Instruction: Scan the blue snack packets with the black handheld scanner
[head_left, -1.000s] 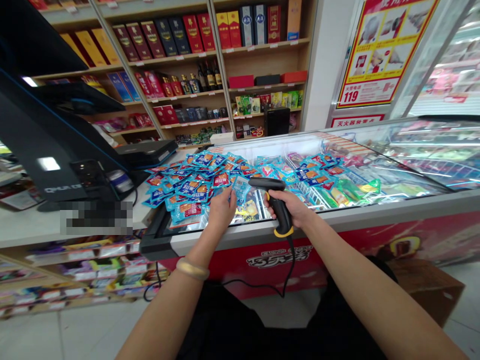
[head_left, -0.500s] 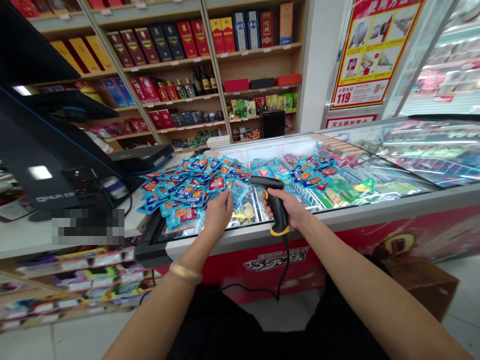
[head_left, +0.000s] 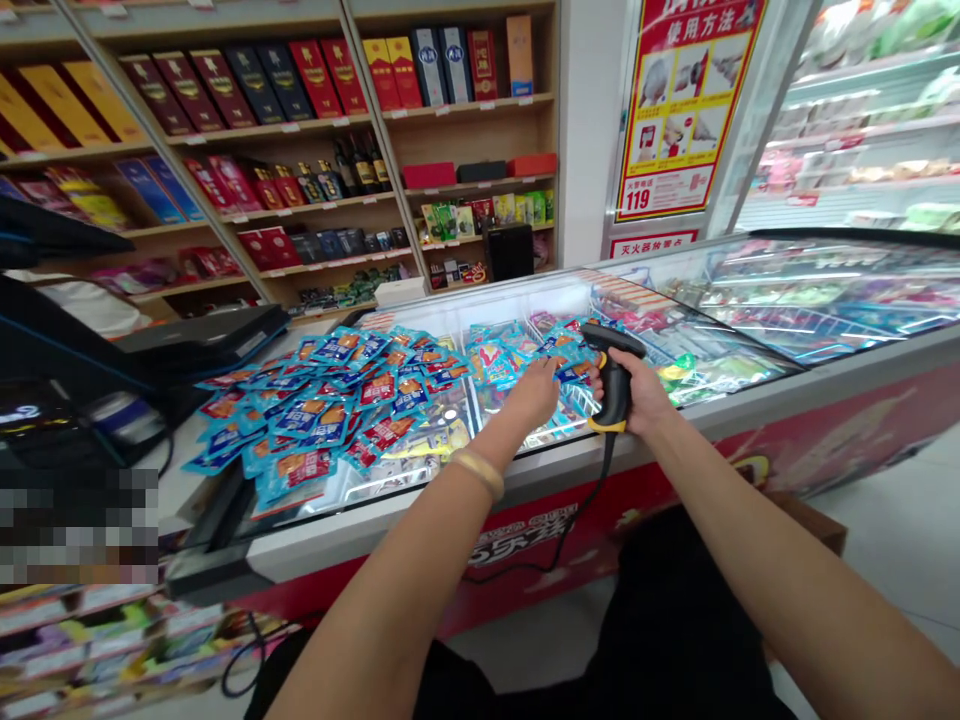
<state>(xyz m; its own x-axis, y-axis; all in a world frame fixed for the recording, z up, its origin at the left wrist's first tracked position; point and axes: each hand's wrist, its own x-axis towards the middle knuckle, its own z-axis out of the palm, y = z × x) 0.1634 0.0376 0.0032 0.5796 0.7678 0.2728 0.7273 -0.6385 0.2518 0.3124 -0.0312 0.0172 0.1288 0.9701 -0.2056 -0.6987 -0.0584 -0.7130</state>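
My left hand (head_left: 534,392) reaches over the open chest freezer (head_left: 390,520) and rests among blue snack packets (head_left: 495,360), its fingers hidden against them. Whether it grips one, I cannot tell. My right hand (head_left: 641,392) is wrapped around the handle of a black and yellow barcode scanner (head_left: 613,385), with the scanner's head tilted toward the packets. Only a short gap separates the two hands. A larger spread of blue packets (head_left: 319,405) lies loosely to the left, partly over the freezer's edge. A pale bangle (head_left: 477,473) circles my left wrist.
A black cable (head_left: 577,510) runs down from the scanner past the red freezer front. Dark checkout equipment (head_left: 199,340) stands at the left. Glass lids (head_left: 757,300) cover the freezer's right part. Behind are shelves of boxed liquor (head_left: 247,80) and a red and yellow poster (head_left: 682,100).
My view has turned left, shifting the scene. My left hand has moved right, closer to the scanner, and the pale packet in its fingers no longer shows clearly. The scanner remains in my right hand.
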